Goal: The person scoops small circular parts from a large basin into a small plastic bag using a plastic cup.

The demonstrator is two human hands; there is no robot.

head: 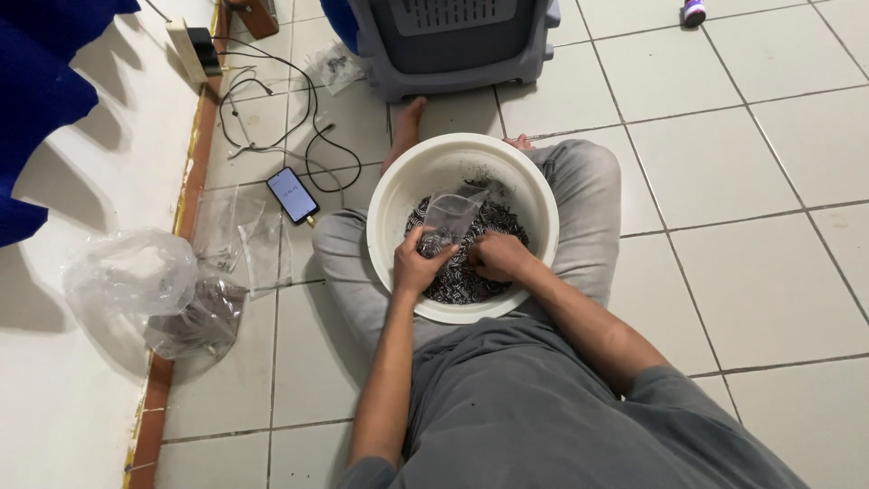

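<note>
Beside a phone [292, 195] and clear bags [154, 285] on the floor, the left hand [418, 264] fingers pinch a small clear bag [453, 213] over the white basin [398, 181], while the right hand [498, 256] is fisted in small dark pieces [466, 281].

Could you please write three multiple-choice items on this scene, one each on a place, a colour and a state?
1. Where does the white basin rest?
A. on the person's crossed legs
B. on a table
C. on the grey crate

2. What colour is the cloth hanging at the upper left?
A. red
B. blue
C. yellow

3. How is the small clear bag held?
A. lying flat on the tiles
B. sealed inside the phone's case
C. upright and open over the metal pieces, pinched by the left hand

Answers:
1 A: the basin's rim sits between the bent knees.
2 B: the folds are deep blue.
3 C: the left hand grips its lower edge while the right hand rests in the pieces beside it.
</note>
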